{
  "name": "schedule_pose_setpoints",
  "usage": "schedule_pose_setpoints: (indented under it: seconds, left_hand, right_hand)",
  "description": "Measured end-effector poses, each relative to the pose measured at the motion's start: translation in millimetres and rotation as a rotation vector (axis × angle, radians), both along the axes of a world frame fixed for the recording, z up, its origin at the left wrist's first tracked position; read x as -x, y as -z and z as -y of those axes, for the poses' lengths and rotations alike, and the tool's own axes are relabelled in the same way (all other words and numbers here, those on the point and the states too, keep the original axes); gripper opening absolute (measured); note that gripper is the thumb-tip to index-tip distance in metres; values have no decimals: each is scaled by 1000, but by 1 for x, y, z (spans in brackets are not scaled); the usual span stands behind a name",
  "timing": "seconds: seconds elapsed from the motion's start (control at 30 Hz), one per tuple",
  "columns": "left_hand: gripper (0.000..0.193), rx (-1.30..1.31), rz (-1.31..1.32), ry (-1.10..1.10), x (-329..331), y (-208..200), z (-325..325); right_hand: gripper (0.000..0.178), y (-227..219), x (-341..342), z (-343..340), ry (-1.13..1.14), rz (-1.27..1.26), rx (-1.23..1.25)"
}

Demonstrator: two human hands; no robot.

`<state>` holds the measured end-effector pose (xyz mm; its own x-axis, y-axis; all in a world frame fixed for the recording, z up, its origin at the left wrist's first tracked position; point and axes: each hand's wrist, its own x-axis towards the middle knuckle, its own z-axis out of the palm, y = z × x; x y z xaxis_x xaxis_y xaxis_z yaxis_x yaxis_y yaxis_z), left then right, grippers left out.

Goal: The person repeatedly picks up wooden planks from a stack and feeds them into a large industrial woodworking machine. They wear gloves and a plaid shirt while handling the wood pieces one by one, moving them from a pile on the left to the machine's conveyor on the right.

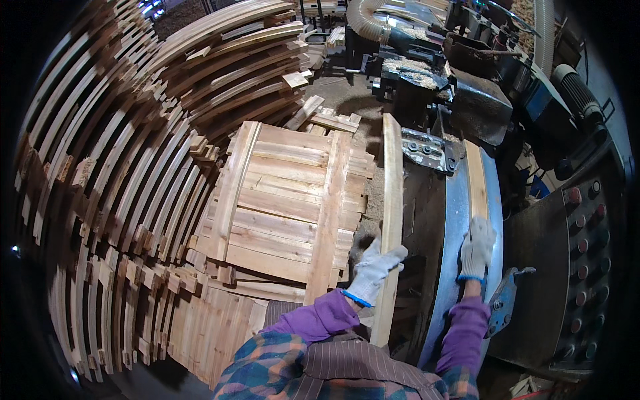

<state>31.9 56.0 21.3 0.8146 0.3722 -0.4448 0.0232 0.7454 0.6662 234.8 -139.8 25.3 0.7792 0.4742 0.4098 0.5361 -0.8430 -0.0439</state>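
My left hand (376,272), in a white glove with a blue cuff, is wrapped round a long pale wooden board (392,193). That board is held lengthwise in front of me, to the left of the machine bed. On the blue metal machine bed (448,260) lies a narrower wooden strip (476,177), its far end by the machine's metal parts. My right hand (477,250), gloved alike, lies flat over the near end of this strip with its fingers pointing forward. The end beneath the palm is hidden.
A stack of planks (280,193) with two boards laid across stands left of my left hand. High piles of wooden strips (113,167) fill the far left. Right of the bed is a control panel (580,267) with several buttons. A ribbed hose (367,19) hangs behind.
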Motion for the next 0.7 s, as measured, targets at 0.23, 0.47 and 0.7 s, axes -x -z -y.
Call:
schedule_pose_setpoints:
  seconds: [0.23, 0.47, 0.7]
  left_hand:
    - [35, -66, 227, -282, -29, -25, 1]
    - [84, -814, 230, 62, -17, 9, 114]
    - [108, -1317, -922, 50, 18, 45, -65]
  right_hand:
    - [67, -56, 56, -26, -177, -778, -557]
    - [80, -87, 267, 92, -42, -748, -474]
    - [61, -64, 308, 105, 425, -465, 87]
